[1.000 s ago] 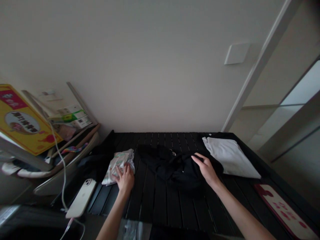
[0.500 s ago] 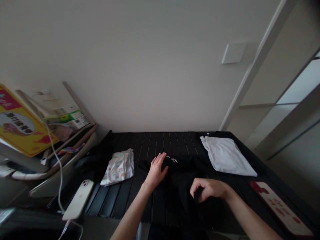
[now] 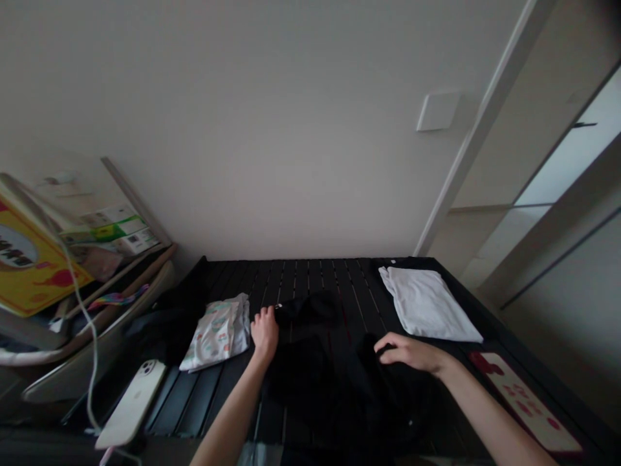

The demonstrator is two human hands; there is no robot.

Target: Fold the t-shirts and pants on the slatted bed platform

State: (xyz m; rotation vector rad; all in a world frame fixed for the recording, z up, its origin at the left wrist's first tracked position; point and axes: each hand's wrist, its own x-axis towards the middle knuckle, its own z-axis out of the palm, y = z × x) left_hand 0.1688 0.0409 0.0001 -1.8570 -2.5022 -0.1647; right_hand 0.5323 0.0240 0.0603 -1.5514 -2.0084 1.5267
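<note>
Carefully, the black garment (image 3: 310, 382) is being pinched at separate edges by the left hand (image 3: 264, 334) and right hand (image 3: 406, 353), well apart; uneven tugging is risking a skewed fold or dragging it over the patterned folded cloth (image 3: 216, 335).

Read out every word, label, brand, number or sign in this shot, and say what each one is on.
Nothing here can be read for certain.
Yellow printed board: dark characters on a white oval, cut off by the picture's edge and too blurred to read.
Green-and-white cartons: printing too small to read.
White mat with red markings: markings too blurred to read.
Black garment: small pale tag, too small to read.
</note>
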